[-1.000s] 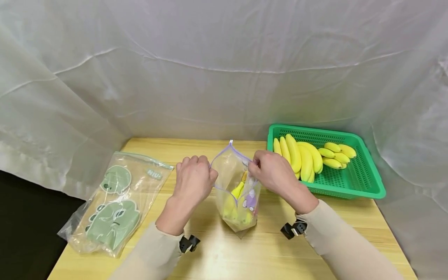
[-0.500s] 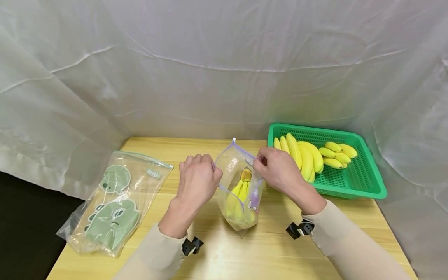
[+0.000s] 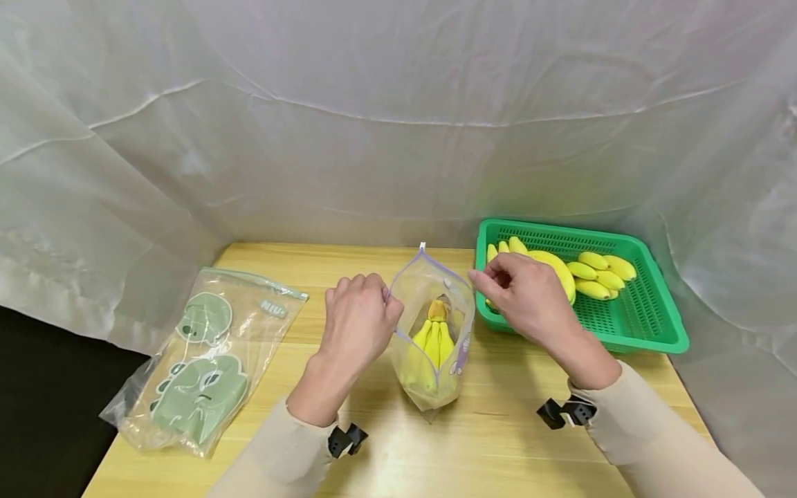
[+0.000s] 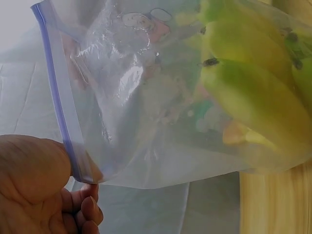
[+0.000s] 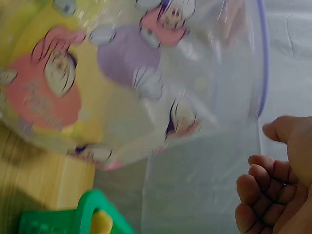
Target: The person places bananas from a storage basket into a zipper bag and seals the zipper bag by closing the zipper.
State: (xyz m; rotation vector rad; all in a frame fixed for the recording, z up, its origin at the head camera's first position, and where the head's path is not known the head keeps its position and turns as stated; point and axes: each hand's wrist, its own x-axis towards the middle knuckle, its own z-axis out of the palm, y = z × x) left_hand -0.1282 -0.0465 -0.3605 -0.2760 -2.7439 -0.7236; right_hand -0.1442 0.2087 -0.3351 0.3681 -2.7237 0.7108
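Observation:
A clear zip bag (image 3: 401, 377) with a purple zip edge stands on the table, its mouth spread apart. Inside it lies a bunch of bananas (image 3: 436, 346), stem end up. The left hand (image 3: 361, 318) pinches the bag's rim at its left side; in the left wrist view the thumb presses the purple zip strip (image 4: 57, 105). Just right of the bag, the right hand (image 3: 529, 297) is apart from the rim, fingers loosely bent and holding nothing. The right wrist view shows a gap between that thumb (image 5: 280, 129) and the bag's printed side (image 5: 129, 58).
A green basket (image 3: 647, 332) stands at the back right, holding a larger bunch of bananas (image 3: 556, 270) and a smaller bunch of bananas (image 3: 598, 277). On the left lies a flat clear bag (image 3: 205, 387) with green cartoon prints. A grey curtain (image 3: 398, 138) hangs behind the table.
The right hand has let go of the bag's rim and moved right toward the basket. The bag's mouth has widened, showing more of the bananas. Bag and left hand have shifted slightly right.

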